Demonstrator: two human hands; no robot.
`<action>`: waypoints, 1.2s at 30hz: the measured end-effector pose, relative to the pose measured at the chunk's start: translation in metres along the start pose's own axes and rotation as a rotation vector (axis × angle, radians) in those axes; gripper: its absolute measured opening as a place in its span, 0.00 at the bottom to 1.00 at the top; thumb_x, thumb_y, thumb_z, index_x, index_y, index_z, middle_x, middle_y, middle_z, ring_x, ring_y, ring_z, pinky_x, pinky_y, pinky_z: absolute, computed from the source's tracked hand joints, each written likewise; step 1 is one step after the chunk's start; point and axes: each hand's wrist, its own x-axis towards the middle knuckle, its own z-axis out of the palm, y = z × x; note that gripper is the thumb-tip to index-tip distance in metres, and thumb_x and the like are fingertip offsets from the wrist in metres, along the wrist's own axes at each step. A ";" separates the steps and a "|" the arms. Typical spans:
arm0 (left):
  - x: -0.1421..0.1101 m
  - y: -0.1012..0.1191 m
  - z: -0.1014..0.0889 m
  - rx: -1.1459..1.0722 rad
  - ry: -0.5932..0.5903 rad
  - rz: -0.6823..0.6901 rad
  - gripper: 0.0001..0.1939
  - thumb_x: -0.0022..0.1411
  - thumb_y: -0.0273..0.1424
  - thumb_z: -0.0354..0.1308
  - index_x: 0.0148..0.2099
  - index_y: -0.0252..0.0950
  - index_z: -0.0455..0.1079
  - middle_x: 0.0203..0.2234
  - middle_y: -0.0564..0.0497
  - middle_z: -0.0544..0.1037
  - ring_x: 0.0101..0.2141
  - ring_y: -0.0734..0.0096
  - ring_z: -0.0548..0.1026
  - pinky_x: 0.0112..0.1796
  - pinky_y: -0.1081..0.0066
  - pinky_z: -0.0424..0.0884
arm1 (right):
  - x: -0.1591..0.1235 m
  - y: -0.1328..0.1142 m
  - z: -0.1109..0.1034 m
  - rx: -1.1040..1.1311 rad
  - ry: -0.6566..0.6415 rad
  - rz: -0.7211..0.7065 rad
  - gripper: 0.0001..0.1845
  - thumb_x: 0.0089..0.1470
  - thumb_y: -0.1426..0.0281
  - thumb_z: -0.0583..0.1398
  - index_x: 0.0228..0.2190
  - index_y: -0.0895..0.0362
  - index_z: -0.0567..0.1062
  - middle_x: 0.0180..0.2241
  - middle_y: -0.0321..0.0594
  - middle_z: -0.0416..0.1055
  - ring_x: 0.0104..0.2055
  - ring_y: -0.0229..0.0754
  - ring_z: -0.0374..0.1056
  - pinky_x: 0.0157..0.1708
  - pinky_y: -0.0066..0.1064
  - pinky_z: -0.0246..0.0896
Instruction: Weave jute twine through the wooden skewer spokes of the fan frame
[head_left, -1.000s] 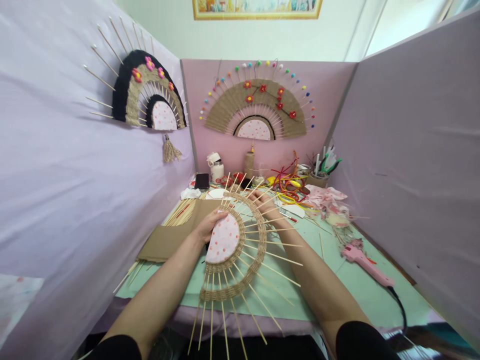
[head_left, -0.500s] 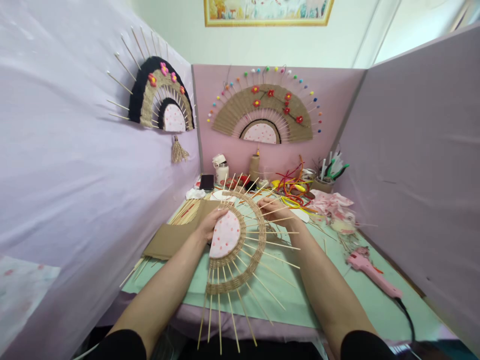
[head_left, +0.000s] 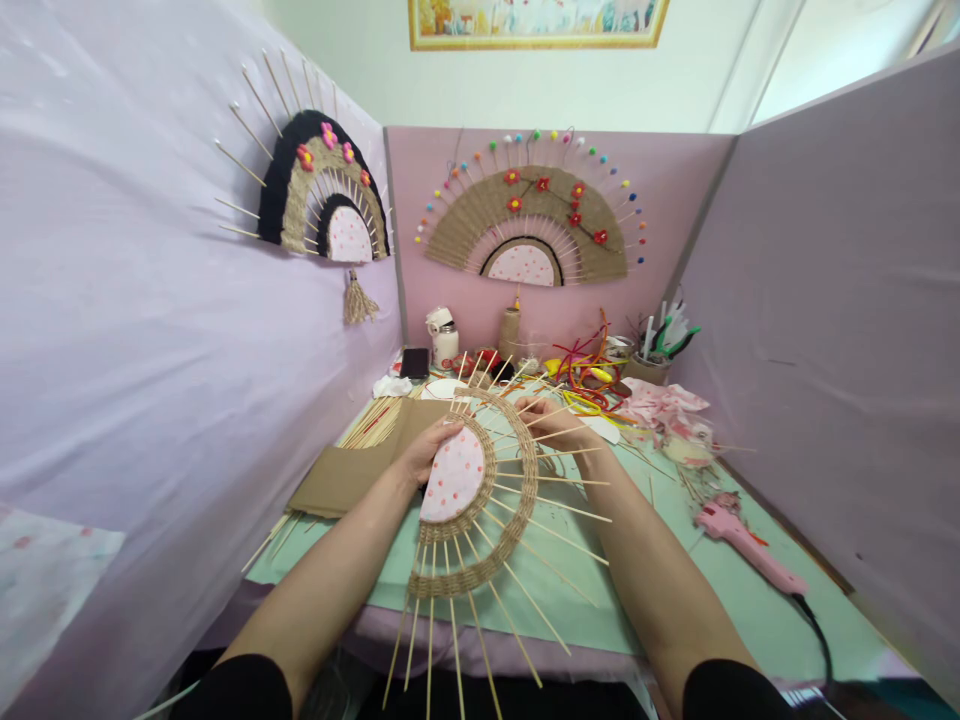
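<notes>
A half-round woven fan (head_left: 517, 540) of brown twine and thin wooden sticks stands tilted in front of me. Its half-circle centre (head_left: 456, 475) is white with pink dots. My left hand (head_left: 431, 450) grips the fan by the flat side of that centre, thumb on the front and the other fingers hidden behind. Beside the outer woven band, among the upper right sticks, my right hand (head_left: 546, 416) has its fingers pinched together on what looks like the twine. Loose brown twine (head_left: 553, 462) loops below that hand.
Folded brown cardboard (head_left: 337, 480) and a bundle of sticks (head_left: 371, 425) lie to the left. On the right are a pink glue gun (head_left: 750, 545), crumpled pink cloth (head_left: 664, 405) and coloured pipe cleaners (head_left: 585, 370). A white bottle (head_left: 444, 342) stands behind. Finished fans (head_left: 540, 215) hang on partitions.
The fan has turned slightly, its upper sticks shifting right and its lower ones left. Both hands keep their holds, nearly in the same places.
</notes>
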 end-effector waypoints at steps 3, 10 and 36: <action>-0.004 -0.001 0.005 0.006 -0.067 -0.004 0.12 0.53 0.23 0.57 0.42 0.33 0.67 0.29 0.49 0.78 0.27 0.70 0.77 0.32 0.71 0.73 | 0.001 -0.002 -0.002 -0.042 0.094 -0.097 0.13 0.36 0.66 0.66 0.23 0.57 0.68 0.19 0.30 0.65 0.21 0.32 0.58 0.24 0.27 0.53; -0.006 -0.005 0.008 0.046 -0.086 -0.049 0.14 0.53 0.24 0.58 0.44 0.32 0.66 0.30 0.48 0.78 0.28 0.68 0.77 0.32 0.70 0.72 | -0.001 -0.004 0.003 -0.174 -0.005 -0.106 0.14 0.38 0.68 0.65 0.32 0.57 0.73 0.31 0.38 0.73 0.31 0.38 0.66 0.33 0.32 0.59; -0.006 -0.010 0.007 0.030 -0.142 -0.130 0.13 0.52 0.23 0.59 0.42 0.32 0.68 0.29 0.47 0.78 0.28 0.69 0.77 0.32 0.71 0.72 | 0.007 0.021 -0.040 0.070 0.205 -0.200 0.18 0.36 0.62 0.65 0.28 0.54 0.66 0.19 0.28 0.57 0.19 0.31 0.51 0.20 0.25 0.47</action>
